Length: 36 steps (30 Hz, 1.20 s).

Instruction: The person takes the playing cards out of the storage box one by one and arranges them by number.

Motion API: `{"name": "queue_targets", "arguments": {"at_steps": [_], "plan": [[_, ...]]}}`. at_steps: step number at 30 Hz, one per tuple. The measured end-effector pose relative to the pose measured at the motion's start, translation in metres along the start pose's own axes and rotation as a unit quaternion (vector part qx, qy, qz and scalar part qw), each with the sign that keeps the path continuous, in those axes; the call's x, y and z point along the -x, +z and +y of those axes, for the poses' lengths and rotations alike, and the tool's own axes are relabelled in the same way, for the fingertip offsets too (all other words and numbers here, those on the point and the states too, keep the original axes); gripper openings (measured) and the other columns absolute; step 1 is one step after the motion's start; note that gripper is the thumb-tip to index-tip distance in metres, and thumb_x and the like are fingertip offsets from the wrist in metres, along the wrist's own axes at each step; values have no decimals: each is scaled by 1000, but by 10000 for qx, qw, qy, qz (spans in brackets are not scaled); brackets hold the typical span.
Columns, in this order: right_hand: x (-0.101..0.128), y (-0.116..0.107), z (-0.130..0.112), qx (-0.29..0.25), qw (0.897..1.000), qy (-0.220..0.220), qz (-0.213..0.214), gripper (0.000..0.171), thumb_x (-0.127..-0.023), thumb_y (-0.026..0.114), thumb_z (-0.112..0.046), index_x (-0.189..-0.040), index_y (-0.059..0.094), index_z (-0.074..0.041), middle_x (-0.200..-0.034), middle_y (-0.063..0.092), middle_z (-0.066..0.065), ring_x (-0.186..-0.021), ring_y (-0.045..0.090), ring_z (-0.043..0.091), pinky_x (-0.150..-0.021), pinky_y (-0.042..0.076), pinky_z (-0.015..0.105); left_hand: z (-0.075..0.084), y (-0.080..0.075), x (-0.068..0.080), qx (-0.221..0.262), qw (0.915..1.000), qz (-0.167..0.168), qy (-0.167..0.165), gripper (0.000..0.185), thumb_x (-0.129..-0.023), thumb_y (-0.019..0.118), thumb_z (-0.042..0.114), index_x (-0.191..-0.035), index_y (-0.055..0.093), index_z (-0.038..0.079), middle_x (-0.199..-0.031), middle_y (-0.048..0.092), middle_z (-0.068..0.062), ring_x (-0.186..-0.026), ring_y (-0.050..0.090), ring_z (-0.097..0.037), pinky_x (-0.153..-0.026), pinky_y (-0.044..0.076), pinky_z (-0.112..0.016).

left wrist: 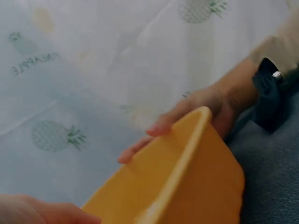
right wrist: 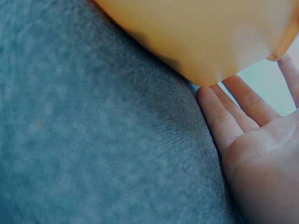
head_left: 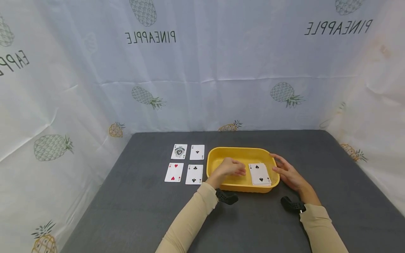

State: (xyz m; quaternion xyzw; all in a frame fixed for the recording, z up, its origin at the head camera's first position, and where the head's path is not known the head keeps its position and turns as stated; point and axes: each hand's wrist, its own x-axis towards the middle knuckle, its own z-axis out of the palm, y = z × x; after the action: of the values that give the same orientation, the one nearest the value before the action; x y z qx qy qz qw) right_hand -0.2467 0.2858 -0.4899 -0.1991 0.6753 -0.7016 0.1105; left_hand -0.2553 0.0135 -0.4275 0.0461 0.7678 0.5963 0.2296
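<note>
A yellow tray [head_left: 241, 149] stands on the grey table [head_left: 332, 182]. Inside it, at the right, lies a stack of cards [head_left: 260, 174] with the two of spades face up on top. My left hand [head_left: 233, 168] rests inside the tray just left of the stack, fingers loosely curled, with nothing seen in it. My right hand [head_left: 286, 171] lies with straight fingers against the tray's right outer wall. In the right wrist view the right hand's palm [right wrist: 261, 158] is bare and its fingertips touch the tray's wall [right wrist: 201, 37]. The left wrist view shows the right hand's fingers [left wrist: 187, 114] on the tray's rim [left wrist: 187, 154].
Four cards lie face up left of the tray: ace of spades [head_left: 179, 151], ace of clubs [head_left: 197, 152], two of hearts [head_left: 174, 172], two of clubs [head_left: 194, 174]. A white pineapple-print cloth [head_left: 202, 70] walls the table on three sides.
</note>
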Motion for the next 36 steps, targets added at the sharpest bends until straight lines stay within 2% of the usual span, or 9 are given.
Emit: {"name": "queue_targets", "arguments": {"at_steps": [4,7,15,21,29,31,33,36], "plan": [[-2,1,1,19,10000,-6,6,50,-101,44,-6,-146,30,-20,-129,51,-17,-111,59,-4,-88,54,15,-7,8,-3,-221,9996,-17,-172,24,-91,63,14,-103,71,-6,-96,75,-19,-82,74,-22,-78,61,-28],[-2,1,1,-2,10000,-27,9,49,-101,44,-6,-146,31,-21,-129,51,-17,-111,58,-4,-88,54,14,-7,14,-6,-319,9987,115,-377,21,-90,65,13,-100,72,-4,-94,75,-18,-75,71,-18,-75,61,-26],[-1,1,-1,-129,9998,-119,0,49,-100,42,-1,-143,33,-22,-127,53,-17,-111,59,-4,-88,55,15,1,29,-10,33,9946,452,-932,19,-88,66,12,-99,71,-3,-92,76,-16,-83,74,-23,-77,61,-28],[-1,2,2,-134,9998,-131,-85,49,-101,43,-4,-145,31,-21,-128,52,-16,-111,59,-3,-88,55,15,2,38,-10,52,9936,468,-1027,20,-86,69,11,-100,71,-2,-91,75,-16,-84,73,-25,-80,61,-29],[-1,0,4,-215,9991,-314,-204,49,-100,44,-4,-143,36,-28,-129,52,-15,-111,59,-2,-88,55,16,7,44,-9,-110,9916,692,-1090,25,-81,75,13,-99,67,-3,-84,69,-11,-80,72,-22,-79,61,-29],[-1,0,3,-227,9991,-320,-188,49,-100,44,-3,-143,35,-25,-129,52,-15,-112,59,-3,-87,55,16,7,46,-9,-115,9910,791,-1077,23,-80,76,13,-95,67,-2,-80,67,-9,-74,70,-20,-76,61,-27],[0,1,2,-164,9994,-265,-148,48,-100,44,-4,-143,33,-24,-129,51,-17,-112,59,-4,-88,55,15,6,49,-10,-151,9908,874,-1020,18,-79,76,13,-88,68,-1,-73,64,-6,-65,66,-17,-68,59,-23],[-1,3,1,-176,9992,-308,-187,49,-101,42,-2,-145,30,-19,-130,50,-17,-113,58,-4,-89,54,15,5,52,-11,-233,9915,941,-866,17,-80,77,12,-72,65,1,-60,55,-2,-50,51,-12,-50,49,-18]]}}
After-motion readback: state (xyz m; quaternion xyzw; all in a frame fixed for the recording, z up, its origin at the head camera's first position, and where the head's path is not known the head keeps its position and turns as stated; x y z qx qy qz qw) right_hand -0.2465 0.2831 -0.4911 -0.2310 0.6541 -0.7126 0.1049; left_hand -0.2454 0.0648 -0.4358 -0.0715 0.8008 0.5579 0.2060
